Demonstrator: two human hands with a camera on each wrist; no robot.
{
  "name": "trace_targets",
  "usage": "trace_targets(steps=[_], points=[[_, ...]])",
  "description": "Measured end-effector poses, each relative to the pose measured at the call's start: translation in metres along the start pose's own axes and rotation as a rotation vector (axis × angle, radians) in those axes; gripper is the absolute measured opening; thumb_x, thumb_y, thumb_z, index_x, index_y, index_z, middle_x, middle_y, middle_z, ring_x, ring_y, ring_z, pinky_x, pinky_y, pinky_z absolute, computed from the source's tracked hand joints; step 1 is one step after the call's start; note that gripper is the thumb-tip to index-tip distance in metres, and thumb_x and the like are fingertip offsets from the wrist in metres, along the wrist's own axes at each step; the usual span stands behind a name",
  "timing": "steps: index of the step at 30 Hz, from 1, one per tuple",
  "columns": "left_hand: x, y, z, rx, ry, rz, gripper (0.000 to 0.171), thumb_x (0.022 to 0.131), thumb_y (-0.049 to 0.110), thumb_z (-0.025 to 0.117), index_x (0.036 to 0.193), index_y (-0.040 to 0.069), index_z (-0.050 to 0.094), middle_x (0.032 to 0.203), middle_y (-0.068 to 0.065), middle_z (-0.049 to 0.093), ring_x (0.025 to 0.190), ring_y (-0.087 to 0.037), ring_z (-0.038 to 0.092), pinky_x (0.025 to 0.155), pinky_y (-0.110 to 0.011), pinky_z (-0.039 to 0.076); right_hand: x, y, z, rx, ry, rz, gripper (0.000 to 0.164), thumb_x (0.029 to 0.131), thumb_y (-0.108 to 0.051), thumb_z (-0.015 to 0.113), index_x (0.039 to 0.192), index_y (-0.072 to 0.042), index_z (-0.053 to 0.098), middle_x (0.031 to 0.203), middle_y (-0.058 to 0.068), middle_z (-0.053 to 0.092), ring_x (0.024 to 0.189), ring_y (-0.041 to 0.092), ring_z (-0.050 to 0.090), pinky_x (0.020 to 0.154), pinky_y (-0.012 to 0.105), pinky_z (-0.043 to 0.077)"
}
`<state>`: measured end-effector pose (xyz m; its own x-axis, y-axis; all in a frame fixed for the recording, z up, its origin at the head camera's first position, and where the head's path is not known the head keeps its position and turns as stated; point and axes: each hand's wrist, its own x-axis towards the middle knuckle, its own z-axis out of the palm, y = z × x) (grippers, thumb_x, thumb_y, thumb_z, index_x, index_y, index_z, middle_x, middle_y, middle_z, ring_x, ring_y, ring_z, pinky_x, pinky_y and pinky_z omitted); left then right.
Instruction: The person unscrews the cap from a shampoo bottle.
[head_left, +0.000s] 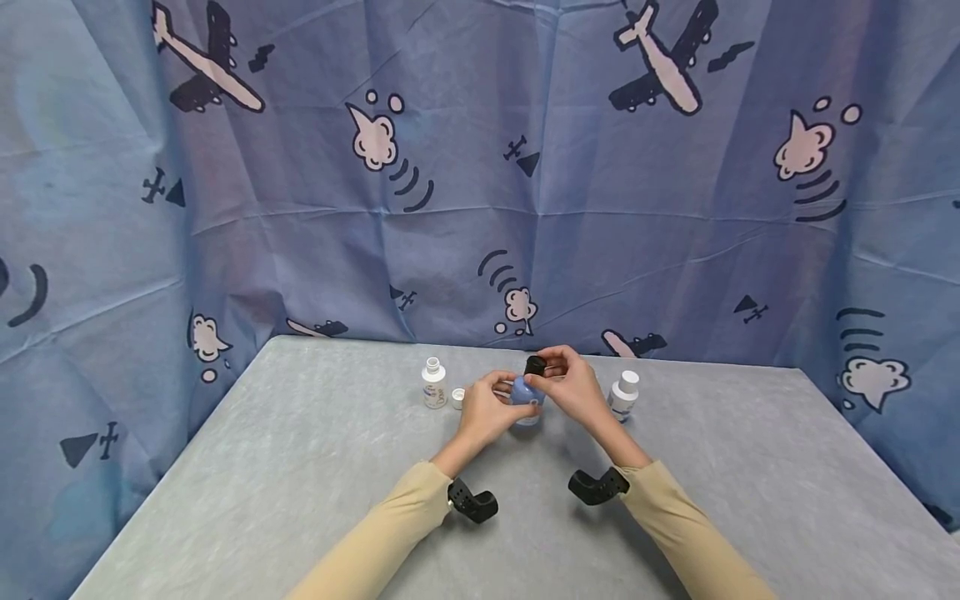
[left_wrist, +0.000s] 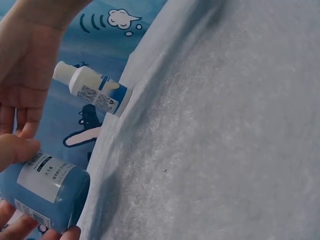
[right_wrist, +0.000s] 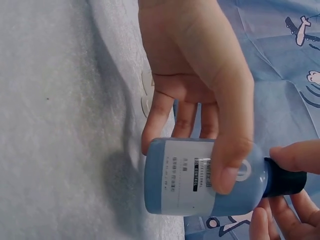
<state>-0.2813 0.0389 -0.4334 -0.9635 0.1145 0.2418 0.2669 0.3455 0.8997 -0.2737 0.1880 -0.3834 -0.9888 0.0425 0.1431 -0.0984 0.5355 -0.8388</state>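
Blue rounded plastic bottle (head_left: 522, 392) with a white label (right_wrist: 188, 177) was roughly upright over the grey table (head_left: 337, 467), base contact unclear. The left hand (head_left: 486, 410) gripped its body, thumb across the label; the right hand (head_left: 573, 388) pinched its black cylindrical cap (head_left: 536, 365). An open-necked white plastic bottle (head_left: 433, 387) stood left, a white-capped plastic bottle (head_left: 623, 397) right.

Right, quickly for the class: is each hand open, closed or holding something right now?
Left hand: closed, holding the blue bottle round its body.
Right hand: closed, pinching the black cap at that bottle's top.
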Motion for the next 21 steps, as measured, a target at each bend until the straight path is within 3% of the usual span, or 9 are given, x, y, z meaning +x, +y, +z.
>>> trace_targets(steps=[8, 21], points=[[-0.0004, -0.0003, 0.0028, -0.018, -0.012, 0.0, 0.057, 0.065, 0.029, 0.087, 0.114, 0.009, 0.066, 0.098, -0.008, 0.073, 0.081, -0.015, 0.068, 0.071, -0.025, 0.054, 0.0005, 0.0056, -0.0058, 0.02, -0.026, -0.081, 0.04, 0.084, -0.014, 0.071, 0.121, -0.002, 0.059, 0.114, 0.021, 0.061, 0.098, 0.03, 0.061, 0.078, 0.035, 0.053], [0.0004, 0.0011, 0.0066, -0.043, 0.013, -0.028, 0.057, 0.064, 0.025, 0.087, 0.113, 0.006, 0.066, 0.098, -0.01, 0.073, 0.082, -0.016, 0.068, 0.073, -0.025, 0.055, 0.0001, 0.0077, -0.0072, 0.1, -0.077, -0.173, 0.044, 0.086, -0.002, 0.065, 0.129, -0.001, 0.054, 0.122, 0.024, 0.061, 0.108, 0.036, 0.061, 0.093, 0.046, 0.05]])
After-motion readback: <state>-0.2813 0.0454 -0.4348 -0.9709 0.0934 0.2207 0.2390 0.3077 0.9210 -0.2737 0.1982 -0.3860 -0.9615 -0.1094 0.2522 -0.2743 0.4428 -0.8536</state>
